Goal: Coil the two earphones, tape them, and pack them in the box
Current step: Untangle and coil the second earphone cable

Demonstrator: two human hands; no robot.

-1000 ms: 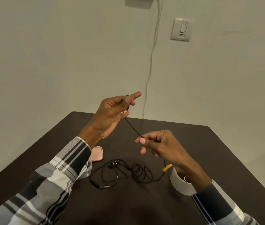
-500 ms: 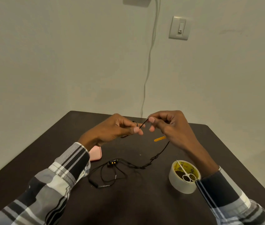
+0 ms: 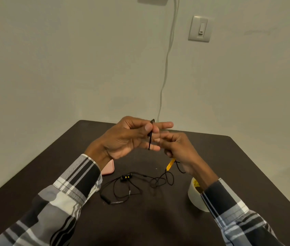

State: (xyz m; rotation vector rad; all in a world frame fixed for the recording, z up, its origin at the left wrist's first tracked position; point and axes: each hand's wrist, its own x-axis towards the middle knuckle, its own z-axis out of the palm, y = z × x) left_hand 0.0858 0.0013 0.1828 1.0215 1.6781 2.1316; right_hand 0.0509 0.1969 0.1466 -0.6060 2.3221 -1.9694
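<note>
Pinching the thin black earphone cable [image 3: 150, 134], left hand [image 3: 128, 139] gains another loop from right hand [image 3: 179, 150]; coiling's barely begun.

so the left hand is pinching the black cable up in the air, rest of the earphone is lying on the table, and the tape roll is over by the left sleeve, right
Not quite. The head view shows the tape roll by the right sleeve, not the left. The rest holds: the left hand pinches the black cable above the table, and the remainder of the earphone lies on it.

Earphones [image 3: 133, 185] lie left of tape roll [image 3: 196, 197].
</note>
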